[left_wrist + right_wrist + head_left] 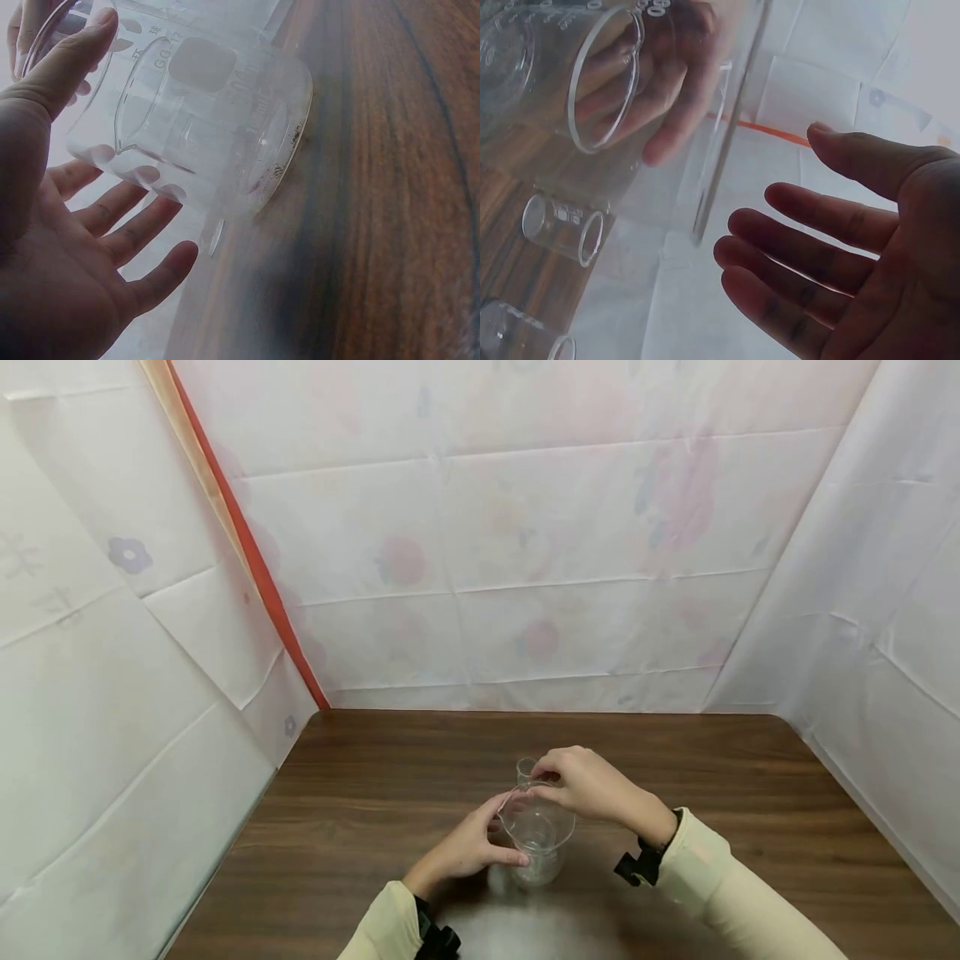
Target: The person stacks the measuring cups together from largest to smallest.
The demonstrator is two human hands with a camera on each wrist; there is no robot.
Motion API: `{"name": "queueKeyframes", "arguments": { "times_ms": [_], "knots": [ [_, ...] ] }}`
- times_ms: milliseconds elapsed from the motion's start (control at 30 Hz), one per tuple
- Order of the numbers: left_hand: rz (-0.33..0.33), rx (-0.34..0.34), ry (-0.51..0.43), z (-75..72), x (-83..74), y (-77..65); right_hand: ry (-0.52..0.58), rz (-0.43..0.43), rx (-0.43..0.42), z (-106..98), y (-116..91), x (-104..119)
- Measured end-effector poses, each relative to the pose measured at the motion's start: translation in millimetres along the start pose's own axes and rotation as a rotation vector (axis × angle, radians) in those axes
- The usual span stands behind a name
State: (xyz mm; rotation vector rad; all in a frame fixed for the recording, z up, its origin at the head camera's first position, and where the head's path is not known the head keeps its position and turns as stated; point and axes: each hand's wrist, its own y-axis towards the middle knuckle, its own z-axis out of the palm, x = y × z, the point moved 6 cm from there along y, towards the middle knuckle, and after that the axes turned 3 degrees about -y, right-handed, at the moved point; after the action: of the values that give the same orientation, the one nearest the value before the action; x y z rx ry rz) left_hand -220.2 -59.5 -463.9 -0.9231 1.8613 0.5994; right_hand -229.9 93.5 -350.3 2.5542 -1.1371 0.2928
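Observation:
A large clear glass beaker [561,828] stands upright on the wooden table, with a smaller beaker [572,112] inside it. My left hand [474,845] holds the large beaker from the left, thumb on the near side and fingers round the far side. White print shows on the glass in the left wrist view. Over the beaker's far right rim is my right hand [588,783]; in the right wrist view its fingers [802,247] are loosely bent with nothing between them, apart from the rim.
Behind the large beaker stands a small glass beaker [526,768]. Another glass vessel [517,334] shows at the lower left of the right wrist view. Pale printed sheets [480,543] hang round the back and sides of the brown table [360,793].

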Motion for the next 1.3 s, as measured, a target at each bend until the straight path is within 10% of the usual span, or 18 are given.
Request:
{"name": "queueKeyframes", "arguments": {
  "times_ms": [567,1300],
  "knots": [
    [0.038,-0.017,0.008,-18.9,-15.2,16.7,-0.022,0.117,-0.090,-41,17,-30],
    [0.025,-0.018,0.037,-14.6,-13.5,12.9,-0.050,0.250,-0.063,-32,10,-54]
  ]
}}
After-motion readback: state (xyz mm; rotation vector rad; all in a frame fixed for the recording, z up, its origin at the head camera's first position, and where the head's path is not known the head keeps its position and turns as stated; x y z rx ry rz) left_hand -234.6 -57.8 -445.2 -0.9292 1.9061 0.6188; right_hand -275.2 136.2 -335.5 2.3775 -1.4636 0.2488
